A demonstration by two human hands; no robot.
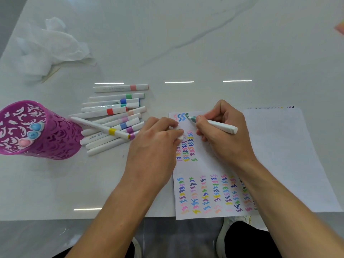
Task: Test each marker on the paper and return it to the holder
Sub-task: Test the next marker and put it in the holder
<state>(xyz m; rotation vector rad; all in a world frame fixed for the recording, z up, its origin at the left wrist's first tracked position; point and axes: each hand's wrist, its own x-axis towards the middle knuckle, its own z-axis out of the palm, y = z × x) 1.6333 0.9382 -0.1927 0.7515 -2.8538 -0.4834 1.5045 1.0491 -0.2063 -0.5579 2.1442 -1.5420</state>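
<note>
My right hand (221, 133) grips an uncapped white marker (217, 125) with a teal-green band, its tip touching the top of the paper (202, 164) beside a fresh green squiggle. My left hand (158, 144) rests on the paper's left edge, fingers curled around a white marker cap (180, 135). The paper is covered with rows of coloured squiggles. A purple cut-out holder (37, 131) stands at the left with three markers in it, two blue-ended and one pink-ended. A pile of several capped white markers (115, 116) lies between the holder and my left hand.
A second white sheet (290, 155) lies under and to the right of the paper. Crumpled white tissue (50, 47) sits at the far left of the white marble table (186, 43). The table's near edge runs below the paper, with my knees and shoes under it.
</note>
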